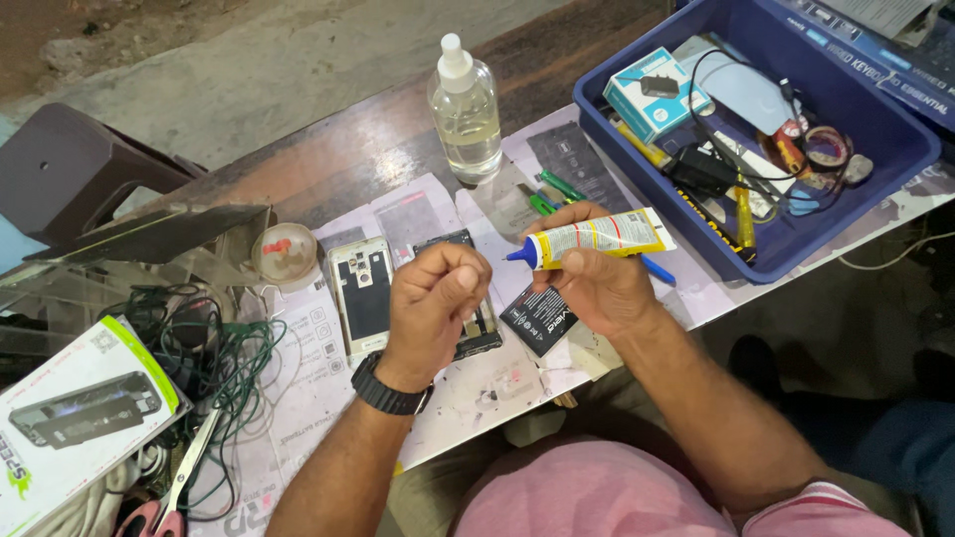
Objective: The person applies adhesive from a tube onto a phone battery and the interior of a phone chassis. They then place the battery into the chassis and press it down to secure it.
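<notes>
On the counter (338,159), the bottle (466,109) stands behind the opened phone (362,291), with the bin (895,164) to its right holding a small box (652,94) and cables (731,159). The right hand (597,283) holds the tube (597,239) above the battery (542,323), the left hand (433,303) just left of its nozzle. Far left lie a boxed package (75,418), tangled wires (214,363) and scissors (179,487).

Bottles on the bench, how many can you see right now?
1. A clear plastic bottle with a white nozzle cap stands upright on the wooden table, left of the blue tray. Others could be hidden among the tray's clutter.
</notes>
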